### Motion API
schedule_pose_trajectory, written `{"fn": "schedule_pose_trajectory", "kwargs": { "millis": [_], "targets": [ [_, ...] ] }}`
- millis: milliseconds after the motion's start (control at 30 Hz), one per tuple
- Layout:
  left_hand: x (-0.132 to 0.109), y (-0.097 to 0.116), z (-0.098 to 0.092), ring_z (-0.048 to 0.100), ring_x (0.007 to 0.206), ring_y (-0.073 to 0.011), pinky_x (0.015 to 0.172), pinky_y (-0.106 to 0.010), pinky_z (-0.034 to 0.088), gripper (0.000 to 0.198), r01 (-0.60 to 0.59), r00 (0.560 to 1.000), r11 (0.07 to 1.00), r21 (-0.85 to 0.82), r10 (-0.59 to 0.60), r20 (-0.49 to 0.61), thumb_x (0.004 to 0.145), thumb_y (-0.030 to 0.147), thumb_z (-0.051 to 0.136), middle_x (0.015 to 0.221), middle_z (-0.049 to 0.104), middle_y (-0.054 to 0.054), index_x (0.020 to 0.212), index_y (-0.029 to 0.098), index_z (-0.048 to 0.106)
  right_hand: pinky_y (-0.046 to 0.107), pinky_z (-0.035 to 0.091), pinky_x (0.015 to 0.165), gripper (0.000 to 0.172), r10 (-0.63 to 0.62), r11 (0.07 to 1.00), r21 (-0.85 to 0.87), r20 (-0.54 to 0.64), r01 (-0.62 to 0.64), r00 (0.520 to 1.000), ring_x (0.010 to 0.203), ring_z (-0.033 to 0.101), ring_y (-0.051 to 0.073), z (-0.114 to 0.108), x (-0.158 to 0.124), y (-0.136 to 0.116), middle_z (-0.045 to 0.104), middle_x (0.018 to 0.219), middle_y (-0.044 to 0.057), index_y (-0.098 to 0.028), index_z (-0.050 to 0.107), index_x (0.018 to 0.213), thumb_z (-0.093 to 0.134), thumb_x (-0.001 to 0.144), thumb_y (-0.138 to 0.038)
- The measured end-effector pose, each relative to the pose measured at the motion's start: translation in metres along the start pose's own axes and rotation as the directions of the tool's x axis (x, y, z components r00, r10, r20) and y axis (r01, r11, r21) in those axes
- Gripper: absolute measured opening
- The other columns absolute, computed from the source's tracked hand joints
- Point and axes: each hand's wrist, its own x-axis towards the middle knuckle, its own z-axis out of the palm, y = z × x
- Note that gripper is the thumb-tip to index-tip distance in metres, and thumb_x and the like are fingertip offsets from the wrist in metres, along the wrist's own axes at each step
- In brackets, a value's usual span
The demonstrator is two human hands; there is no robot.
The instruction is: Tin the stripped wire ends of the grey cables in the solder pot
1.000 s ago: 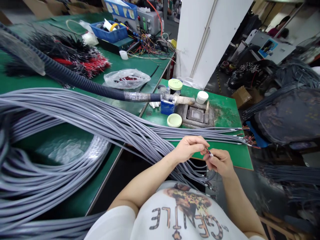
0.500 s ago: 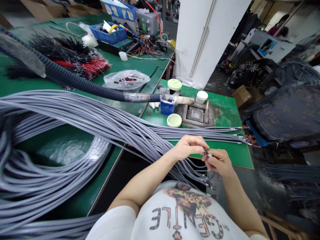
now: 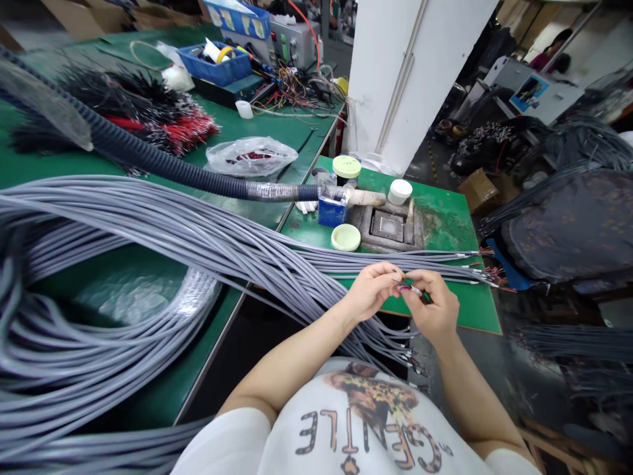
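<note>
Thin coloured wires (image 3: 406, 287) at a grey cable's stripped end lie between my two hands, above the green board's front edge. My left hand (image 3: 372, 291) is closed, thumb and fingertips pinching the wires from the left. From the right, my right hand (image 3: 436, 307) pinches the same wires near a whitish section, thumb and forefinger meeting. Single strands are too small to make out. Just behind the hands, grey cables (image 3: 346, 260) run across the board to stripped ends (image 3: 494, 274). More cable ends (image 3: 410, 359) hang below, close to my shirt.
A small square solder pot (image 3: 388, 226) sits on the green board (image 3: 445, 218), beside a ribbed hose nozzle (image 3: 366, 198). Nearby are a pale open tub (image 3: 345, 237) and a white-lidded jar (image 3: 399, 192). A large grey cable coil (image 3: 99, 343) covers the left table.
Both hands have risen slightly, with the wires between them. My right hand has turned, its fingers now arched over the wires from above.
</note>
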Motion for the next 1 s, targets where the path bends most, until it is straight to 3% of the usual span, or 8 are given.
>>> {"fn": "schedule_pose_trajectory", "kwargs": {
  "millis": [100,267,400,600,733,800,867,1000],
  "targets": [
    [-0.001,-0.001,0.000,0.058,0.058,-0.0080,0.059,-0.021,0.047,0.023,0.009,0.999,0.996,-0.091,-0.013,-0.041,0.061,0.024,0.081,0.065,0.064,0.000,0.072,0.012,0.066,0.029,0.049,0.063,0.014,-0.114,0.993,-0.015,-0.049,0.113,0.992,0.064,0.060,0.016,0.007,0.011,0.003,0.068,0.077,0.003,-0.027,0.066,0.097,0.061,0.084,-0.030],
    [0.001,0.008,-0.008,0.055,0.057,-0.0048,0.056,-0.017,0.043,0.023,-0.151,0.966,0.985,-0.084,0.129,-0.223,0.064,0.027,0.081,0.062,0.063,0.002,0.072,0.012,0.065,0.033,0.049,0.071,0.008,-0.231,0.964,0.121,-0.047,0.235,0.972,0.075,0.061,0.017,0.030,0.050,0.009,0.066,0.083,0.004,-0.026,0.071,0.086,0.064,0.081,-0.023],
    [0.006,0.018,-0.024,0.053,0.052,-0.0015,0.052,-0.013,0.040,0.025,-0.252,0.906,0.963,-0.090,0.202,-0.372,0.063,0.027,0.081,0.064,0.063,0.003,0.077,0.012,0.067,0.028,0.046,0.064,0.003,-0.174,0.941,0.308,0.073,0.143,0.982,0.069,0.057,0.013,0.059,0.080,0.012,0.061,0.077,0.001,-0.023,0.071,0.076,0.069,0.077,-0.025],
    [0.017,0.022,-0.045,0.053,0.053,-0.0012,0.053,-0.013,0.042,0.026,-0.281,0.902,0.944,-0.176,0.196,-0.385,0.068,0.029,0.078,0.069,0.063,0.003,0.086,0.013,0.067,0.027,0.044,0.061,0.010,-0.102,0.907,0.420,0.158,0.026,0.982,0.067,0.056,0.012,0.095,0.102,0.014,0.061,0.074,0.000,-0.020,0.070,0.071,0.069,0.075,-0.029],
    [0.007,0.022,-0.051,0.057,0.058,-0.0065,0.057,-0.019,0.044,0.027,-0.197,0.902,0.971,0.133,0.233,-0.364,0.070,0.030,0.075,0.077,0.068,-0.001,0.092,0.015,0.070,0.026,0.040,0.057,0.015,-0.080,0.955,0.297,0.206,0.016,0.975,0.061,0.052,0.011,0.112,0.122,0.027,0.059,0.070,0.000,-0.018,0.071,0.071,0.068,0.075,-0.031],
    [-0.005,0.021,-0.055,0.060,0.067,-0.0114,0.067,-0.025,0.047,0.020,-0.238,0.878,0.851,0.469,0.394,-0.271,0.073,0.029,0.072,0.079,0.070,-0.003,0.089,0.017,0.072,0.026,0.039,0.057,0.016,-0.082,0.982,0.185,0.257,0.034,0.963,0.060,0.052,0.011,0.120,0.134,0.037,0.058,0.069,0.000,-0.017,0.072,0.071,0.067,0.075,-0.032],
    [-0.018,0.020,-0.063,0.060,0.076,-0.0159,0.077,-0.031,0.046,0.013,-0.313,0.812,0.576,0.755,0.575,-0.102,0.078,0.029,0.067,0.080,0.071,-0.005,0.085,0.019,0.073,0.027,0.039,0.058,0.017,-0.081,0.996,0.069,0.312,0.062,0.947,0.060,0.052,0.012,0.128,0.143,0.045,0.058,0.067,0.001,-0.016,0.073,0.070,0.066,0.074,-0.032],
    [-0.028,0.014,-0.084,0.061,0.081,-0.0188,0.079,-0.034,0.043,0.018,-0.345,0.755,0.169,0.923,0.635,0.166,0.086,0.026,0.056,0.087,0.072,-0.007,0.094,0.021,0.071,0.027,0.038,0.060,0.019,-0.055,0.983,-0.144,0.372,0.116,0.926,0.064,0.053,0.014,0.142,0.153,0.055,0.059,0.067,0.002,-0.017,0.074,0.071,0.064,0.074,-0.033]
  ]
}}
